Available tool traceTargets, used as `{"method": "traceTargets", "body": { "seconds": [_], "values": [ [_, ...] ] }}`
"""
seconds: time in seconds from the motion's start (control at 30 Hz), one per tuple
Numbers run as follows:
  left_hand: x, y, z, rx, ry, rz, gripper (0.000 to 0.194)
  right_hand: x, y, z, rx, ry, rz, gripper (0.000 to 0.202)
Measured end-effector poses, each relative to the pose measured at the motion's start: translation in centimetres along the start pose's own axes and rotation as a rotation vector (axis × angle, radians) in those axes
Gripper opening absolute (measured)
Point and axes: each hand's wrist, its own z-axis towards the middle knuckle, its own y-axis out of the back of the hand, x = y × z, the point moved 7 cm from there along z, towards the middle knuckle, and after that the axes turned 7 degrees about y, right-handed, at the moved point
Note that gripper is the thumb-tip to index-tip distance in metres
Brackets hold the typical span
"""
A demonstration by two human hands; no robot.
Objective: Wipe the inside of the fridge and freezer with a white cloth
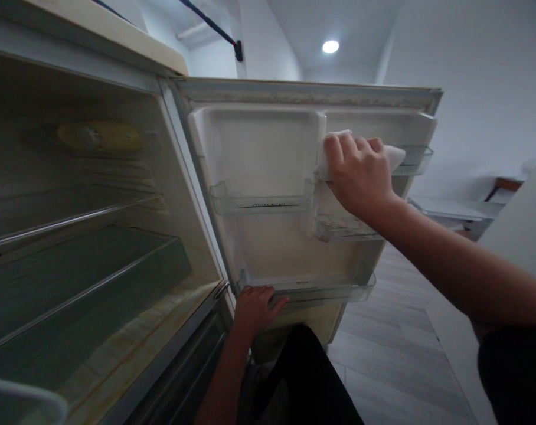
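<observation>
My right hand [360, 171] is closed round a crumpled white cloth [394, 156], which may be a paper towel. It presses this against the upper right part of the open fridge door [259, 141], by the raised divider. My left hand [255, 307] is at the bottom door shelf [325, 293], its fingers hooked over the clear rim at the left end and the thumb stretched to the right. Higher on the door sit a clear left shelf [261, 203] and a right shelf [345, 229] with whitish marks. My right hand hides part of the top right shelf [414, 159].
The fridge compartment [162, 141] stands open on the left, with glass shelves [73, 221], a yellow lamp cover [100, 136] and brownish stains along its lower edge. My knee [303, 366] is bent below the door. Grey plank floor [383, 342] and a white panel [507, 254] lie to the right.
</observation>
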Motion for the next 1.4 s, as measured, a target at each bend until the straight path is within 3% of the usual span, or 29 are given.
{"method": "traceTargets", "body": {
  "seconds": [0.1, 0.27, 0.43, 0.6, 0.77, 1.07, 1.4],
  "values": [
    [-0.1, -0.1, 0.2, 0.001, 0.006, 0.009, 0.048, 0.2, -0.2, -0.2, -0.058, 0.022, -0.020, 0.033],
    [-0.1, -0.2, 0.3, -0.022, -0.028, 0.008, 0.048, -1.3, -1.3, -1.2, 0.050, 0.041, -0.093, 0.035],
    [0.2, -0.3, 0.2, -0.041, -0.039, 0.013, 0.050, -5.5, -2.1, -3.5, 0.009, -0.004, 0.023, 0.038],
    [0.0, -0.3, 0.3, -0.034, -0.043, 0.015, 0.051, -10.5, -3.1, -6.3, 0.093, -0.133, 0.017, 0.042],
    [-0.2, -0.1, 0.3, -0.029, -0.029, 0.015, 0.051, -11.9, -3.4, -6.8, 0.031, -0.112, 0.144, 0.036],
    [-0.1, -0.1, 0.5, 0.002, -0.020, 0.018, 0.049, -10.1, -3.0, -5.7, -0.058, -0.034, -0.122, 0.043],
    [-0.6, -0.3, 0.8, -0.015, 0.007, 0.042, 0.048, -4.1, -3.1, -1.8, -0.068, 0.016, 0.051, 0.036]
  ]
}}
